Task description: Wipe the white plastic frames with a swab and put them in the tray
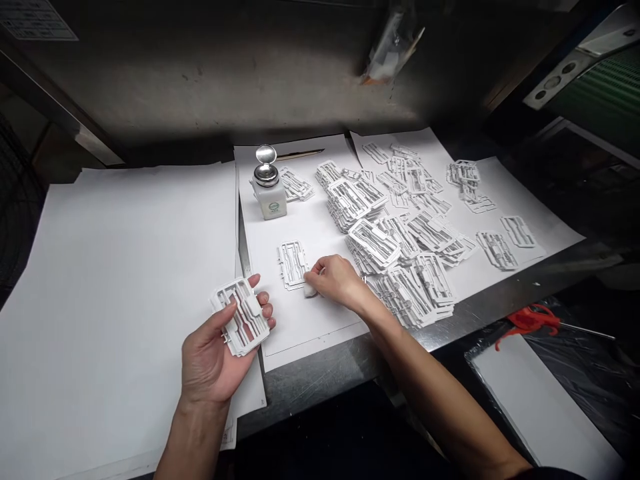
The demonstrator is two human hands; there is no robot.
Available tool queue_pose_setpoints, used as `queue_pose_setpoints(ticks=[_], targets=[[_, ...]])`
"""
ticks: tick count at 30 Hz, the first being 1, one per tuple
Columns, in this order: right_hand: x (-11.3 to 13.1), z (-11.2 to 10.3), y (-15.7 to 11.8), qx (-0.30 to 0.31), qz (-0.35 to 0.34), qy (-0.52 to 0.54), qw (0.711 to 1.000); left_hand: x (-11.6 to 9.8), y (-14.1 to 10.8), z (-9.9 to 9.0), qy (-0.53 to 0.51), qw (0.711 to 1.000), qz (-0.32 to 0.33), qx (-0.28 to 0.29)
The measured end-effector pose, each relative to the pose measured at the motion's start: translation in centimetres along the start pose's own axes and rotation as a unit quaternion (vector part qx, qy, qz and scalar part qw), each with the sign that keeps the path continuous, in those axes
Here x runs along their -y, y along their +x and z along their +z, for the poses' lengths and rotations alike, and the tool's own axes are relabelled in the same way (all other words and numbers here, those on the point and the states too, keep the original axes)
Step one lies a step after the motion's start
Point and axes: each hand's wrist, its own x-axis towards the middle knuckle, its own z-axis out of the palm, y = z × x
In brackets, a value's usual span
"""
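Left hand [210, 360] clenching a white frame [243, 317], right hand [335, 280] pinching a white wad [311, 289] (cloth, by the look) just beside a second frame [293, 265], both nearer the camera than the bottle [269, 199].

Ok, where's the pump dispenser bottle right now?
The pump dispenser bottle stands on the white paper sheet at its far left corner in the head view, right beside a white plastic frame.

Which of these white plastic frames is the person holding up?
The white plastic frame gripped in the left hand; every other frame lies on the white paper sheets.
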Motion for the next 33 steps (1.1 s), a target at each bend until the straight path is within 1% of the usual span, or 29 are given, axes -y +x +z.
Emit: queue_pose_setpoints(ticks=[4,6,9,11,13,15,16,19,23,33], targets=[[-0.1,-0.2,-0.3,0.021,-0.006,0.033,0.999,0.1,0.2,0.7,0.021,0.999,-0.015,-0.025],[-0.1,-0.6,-1.1,0.035,-0.009,0.068,0.997,0.3,0.3,0.8,0.028,0.999,-0.017,-0.038],[-0.2,-1.3,-3.1,0.064,-0.014,0.124,0.99,0.8,0.3,0.9,0.044,0.997,-0.018,-0.056],[-0.5,-1.5,-4.7,0.104,-0.015,0.188,0.976,1.2,0.1,1.0,0.058,0.996,-0.018,-0.06],[-1.0,-1.3,-6.2,0.145,-0.015,0.277,0.95,1.6,-0.1,1.1,0.06,0.997,-0.015,-0.054],[-1.4,-0.9,-7.5,0.164,-0.013,0.337,0.927,2.1,-0.5,1.2,0.052,0.998,-0.015,-0.038],[-1.6,-0.6,-8.1,0.166,-0.011,0.348,0.923,2.3,-0.7,1.2,0.046,0.998,-0.015,-0.028],[-1.9,0.1,-9.1,0.172,0.002,0.361,0.917,2.8,-1.1,1.0,0.044,0.999,-0.012,-0.004],[-1.8,0.5,-9.9,0.172,0.011,0.366,0.915,3.2,-1.4,0.5,0.048,0.999,-0.017,0.004],[-1.7,-0.1,-11.1,0.18,0.02,0.341,0.922,3.6,-1.8,0.1,0.02,0.999,-0.039,0.008]])
